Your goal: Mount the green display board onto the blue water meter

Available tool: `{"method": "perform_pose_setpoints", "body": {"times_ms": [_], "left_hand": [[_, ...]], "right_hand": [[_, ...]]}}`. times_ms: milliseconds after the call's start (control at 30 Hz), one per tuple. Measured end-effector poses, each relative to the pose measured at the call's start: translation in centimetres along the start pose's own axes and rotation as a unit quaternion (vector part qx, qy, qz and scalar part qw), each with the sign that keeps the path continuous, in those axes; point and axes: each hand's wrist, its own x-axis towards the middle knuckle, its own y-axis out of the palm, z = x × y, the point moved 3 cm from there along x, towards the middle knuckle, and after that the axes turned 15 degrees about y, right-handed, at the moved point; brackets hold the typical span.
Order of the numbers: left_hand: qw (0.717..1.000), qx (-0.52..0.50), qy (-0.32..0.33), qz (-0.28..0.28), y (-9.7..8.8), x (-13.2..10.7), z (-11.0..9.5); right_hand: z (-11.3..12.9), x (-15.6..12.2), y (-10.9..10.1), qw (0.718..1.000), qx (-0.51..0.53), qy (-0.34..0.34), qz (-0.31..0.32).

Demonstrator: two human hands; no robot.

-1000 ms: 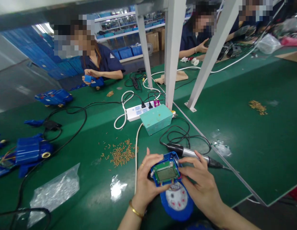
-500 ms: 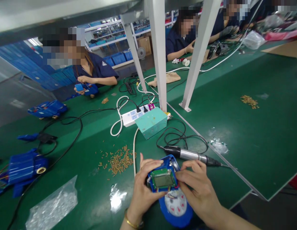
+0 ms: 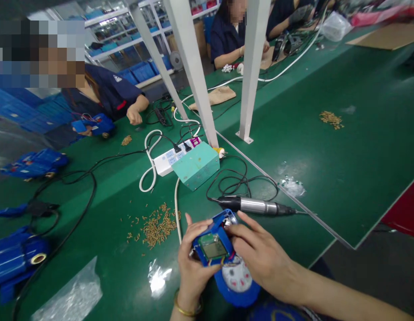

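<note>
Low in the head view, my left hand (image 3: 193, 256) is closed around the left side of a small blue meter housing. Inside it sits a green circuit board with a grey LCD display (image 3: 212, 250). My right hand (image 3: 260, 254) has its thumb and fingers bent in at the housing's right side, on a blue plastic frame (image 3: 224, 238) that lies tilted over the board's edge. The fingertips are partly hidden there. Thin wires show at the housing's lower edge. Just below is a round blue water meter body (image 3: 235, 294) with a white dial.
An electric screwdriver (image 3: 256, 205) lies beyond my hands, near a teal box (image 3: 198, 165) and a power strip (image 3: 165, 164). Brass screws (image 3: 158, 227) are scattered left, beside a plastic bag (image 3: 73, 294). Blue meter bodies (image 3: 16, 254) stand far left. Co-workers sit across the table.
A blue frame now shows over the board under my right fingers, which have moved across the housing's upper right. The view has shifted right. A co-worker's hand has come away from a blue meter.
</note>
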Motion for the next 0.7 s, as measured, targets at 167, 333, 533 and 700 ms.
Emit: {"method": "perform_pose_setpoints", "body": {"times_ms": [167,333,533,700], "left_hand": [[1.000,0.000,-0.010,-0.003,-0.1,-0.3,0.2],[1.000,-0.006,-0.023,-0.013,-0.2,-0.6,0.4],[0.999,-0.027,-0.029,-0.018,-0.4,-0.6,0.6],[0.999,-0.013,-0.031,0.001,-0.4,-0.5,0.4]], "right_hand": [[0.3,0.5,-0.1,1.000,-0.006,0.006,0.002],[0.9,0.9,-0.2,0.998,-0.032,0.028,0.056],[0.8,1.0,-0.2,0.987,0.001,0.069,0.145],[0.4,0.8,0.1,0.991,0.044,0.071,0.105]]}}
